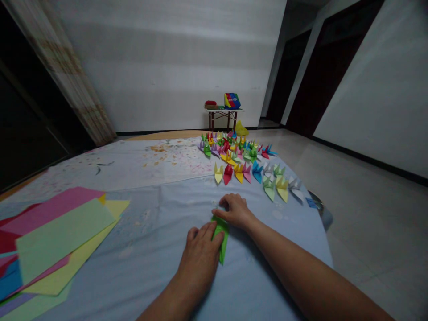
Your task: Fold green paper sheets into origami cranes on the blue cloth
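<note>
A folded green paper piece (222, 243) lies on the pale blue cloth (150, 249) in front of me. My left hand (199, 254) lies flat on its near side, fingers stretched over the paper. My right hand (236, 210) presses on the paper's far tip, fingers curled down against it. Most of the green paper is hidden under the two hands.
Several coloured folded paper cranes (249, 171) stand in rows beyond my hands, toward the far right of the cloth. A stack of flat coloured paper sheets (56, 236) lies at left. A small table (222, 117) with a colourful box stands by the far wall.
</note>
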A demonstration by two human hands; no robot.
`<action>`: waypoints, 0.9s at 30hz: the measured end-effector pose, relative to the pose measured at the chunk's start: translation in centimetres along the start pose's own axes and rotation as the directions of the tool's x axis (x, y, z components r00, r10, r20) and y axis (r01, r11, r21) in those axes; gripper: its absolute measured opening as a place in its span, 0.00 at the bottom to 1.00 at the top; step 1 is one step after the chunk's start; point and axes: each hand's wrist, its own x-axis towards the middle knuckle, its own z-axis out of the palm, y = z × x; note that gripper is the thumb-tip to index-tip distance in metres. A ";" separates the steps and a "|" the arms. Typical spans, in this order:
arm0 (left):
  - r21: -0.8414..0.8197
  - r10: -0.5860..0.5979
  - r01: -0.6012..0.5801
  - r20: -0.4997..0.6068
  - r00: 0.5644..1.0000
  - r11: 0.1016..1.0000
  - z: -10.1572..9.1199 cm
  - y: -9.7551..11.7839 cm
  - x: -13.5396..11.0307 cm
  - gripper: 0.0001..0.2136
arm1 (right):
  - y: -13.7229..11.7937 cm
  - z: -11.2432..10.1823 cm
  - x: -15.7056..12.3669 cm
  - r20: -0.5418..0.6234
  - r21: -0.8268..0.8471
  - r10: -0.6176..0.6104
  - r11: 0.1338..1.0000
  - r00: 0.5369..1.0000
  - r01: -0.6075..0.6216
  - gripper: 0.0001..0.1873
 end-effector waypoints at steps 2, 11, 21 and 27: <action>0.002 0.002 -0.002 -0.014 1.000 1.000 0.1 0.0 0.0 0.16 | -0.1 0.3 -0.1 -0.020 -0.030 -0.015 0.999 1.000 0.014 0.26; 0.018 0.002 -0.002 -0.008 1.000 1.000 0.4 0.0 0.1 0.17 | -0.3 0.6 0.1 -0.008 -0.058 0.005 0.998 1.000 -0.005 0.24; 0.009 -0.011 0.011 0.005 1.000 1.000 0.6 0.0 0.1 0.17 | -0.1 1.1 0.8 -0.042 -0.048 0.056 0.997 0.998 -0.058 0.13; 0.003 -0.005 0.005 -0.015 1.000 1.000 0.3 0.1 0.2 0.16 | -0.1 1.2 1.1 -0.100 -0.022 0.065 0.997 0.993 -0.067 0.14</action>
